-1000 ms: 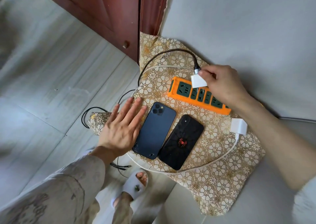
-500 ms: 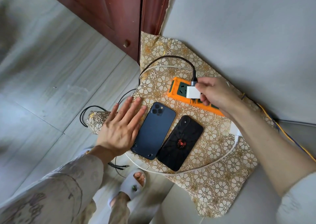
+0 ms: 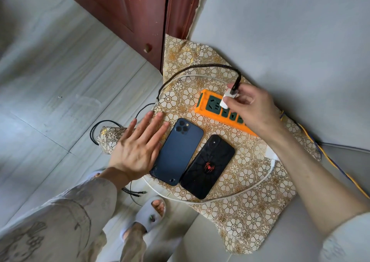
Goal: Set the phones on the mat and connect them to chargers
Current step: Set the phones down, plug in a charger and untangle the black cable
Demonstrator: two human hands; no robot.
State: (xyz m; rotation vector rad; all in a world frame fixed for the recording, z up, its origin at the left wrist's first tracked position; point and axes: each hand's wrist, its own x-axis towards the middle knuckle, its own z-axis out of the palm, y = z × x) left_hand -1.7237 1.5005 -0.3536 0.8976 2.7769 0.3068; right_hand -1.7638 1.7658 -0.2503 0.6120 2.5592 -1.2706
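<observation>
Right hand [image 3: 253,109] pinches white charger plug [image 3: 227,99] against the orange power strip [image 3: 215,112], at 1 o'clock on the mat [image 3: 250,201]; black braided cable [image 3: 192,69] enters the plug's top. Left hand [image 3: 138,147], fingers straight and spread wide, rests flat at 9 o'clock, touching the blue phone [image 3: 178,151]. Black phone [image 3: 208,166] (red spider emblem) lies just beside it, both face down at mat centre. White cable [image 3: 258,183] loops round them.

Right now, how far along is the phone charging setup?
Done: the blue phone and black phone lie on the mat. In hand: the right hand holds the white charger at the orange power strip. Left: neither phone visibly has a cable attached.
</observation>
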